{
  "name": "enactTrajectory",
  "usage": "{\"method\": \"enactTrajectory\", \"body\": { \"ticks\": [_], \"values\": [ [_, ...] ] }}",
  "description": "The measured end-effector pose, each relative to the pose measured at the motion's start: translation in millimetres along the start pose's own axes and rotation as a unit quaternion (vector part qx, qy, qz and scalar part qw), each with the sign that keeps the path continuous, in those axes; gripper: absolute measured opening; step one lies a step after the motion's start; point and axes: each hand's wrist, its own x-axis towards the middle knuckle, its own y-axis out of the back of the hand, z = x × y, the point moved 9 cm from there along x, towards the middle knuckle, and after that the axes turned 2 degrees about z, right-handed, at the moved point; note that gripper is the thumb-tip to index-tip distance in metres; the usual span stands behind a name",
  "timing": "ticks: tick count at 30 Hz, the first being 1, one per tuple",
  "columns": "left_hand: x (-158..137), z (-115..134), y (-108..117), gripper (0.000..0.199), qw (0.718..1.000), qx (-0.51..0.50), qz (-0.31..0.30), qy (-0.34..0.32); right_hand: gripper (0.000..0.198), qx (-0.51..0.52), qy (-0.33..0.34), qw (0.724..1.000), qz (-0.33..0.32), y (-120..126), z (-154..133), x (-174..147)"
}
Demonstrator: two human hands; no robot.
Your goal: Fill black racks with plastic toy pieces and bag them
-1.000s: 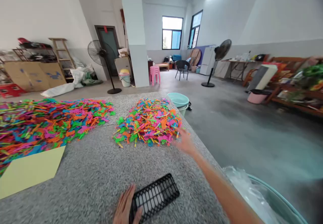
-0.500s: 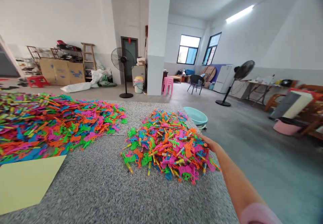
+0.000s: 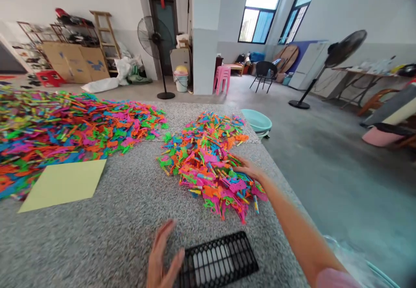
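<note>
A heap of small bright plastic pieces (image 3: pixel 211 175), pink, orange, green and blue, some with coloured tubes, lies on the speckled stone table (image 3: pixel 130 223). My right hand (image 3: pixel 249 169) reaches into the heap's right side, fingers stretched out and their tips partly lost among the pieces. Low in the view, my left hand (image 3: pixel 162 255) has thumb and fingers spread, slightly blurred, with nothing in it. Beside its thumb sits a black lattice plastic basket (image 3: pixel 221 257), cut off by the bottom edge; whether the thumb touches it I cannot tell.
A far larger heap of similar pieces (image 3: pixel 78 127) covers the table's left part, with a pale yellow sheet (image 3: pixel 65 184) in front. Past the right edge stand a turquoise basin (image 3: pixel 256 119) and a standing fan (image 3: pixel 328 63). Pink stools (image 3: pixel 222 78) stand behind.
My view has tilted down, bringing my left hand and the black basket into sight. My right hand has moved from the heap's far right edge nearer, and the heap's shape has shifted.
</note>
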Motion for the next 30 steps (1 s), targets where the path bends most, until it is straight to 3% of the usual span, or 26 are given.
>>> {"method": "enactTrajectory", "body": {
  "ticks": [3,7,10,12,14,19,24,30],
  "values": [
    [75,-10,24,0.065,0.996,0.054,0.042,0.048,0.081,-0.042,0.015,0.999,-0.007,-4,-15,-26],
    [188,-39,14,0.066,0.984,0.154,-0.008,0.093,0.077,-0.050,0.015,0.998,-0.024,9,-18,-65],
    [247,-57,-9,0.060,0.973,0.191,-0.043,0.118,0.074,-0.083,-0.044,0.992,0.086,43,15,-95],
    [268,-61,-29,0.053,0.969,0.208,-0.071,0.113,0.077,-0.144,-0.089,0.970,0.177,63,47,-119],
    [275,-59,-48,0.046,0.966,0.221,-0.101,0.091,0.078,-0.223,-0.095,0.946,0.216,67,72,-137],
    [258,-50,-72,0.044,0.955,0.246,-0.163,0.012,0.063,-0.328,-0.051,0.930,0.157,46,105,-146],
    [223,-33,-84,0.056,0.945,0.241,-0.215,-0.054,0.060,-0.336,-0.035,0.930,0.143,43,111,-144],
    [179,-13,-84,0.063,0.946,0.189,-0.253,-0.076,0.061,-0.286,-0.016,0.947,0.148,45,113,-146]
  ]
}}
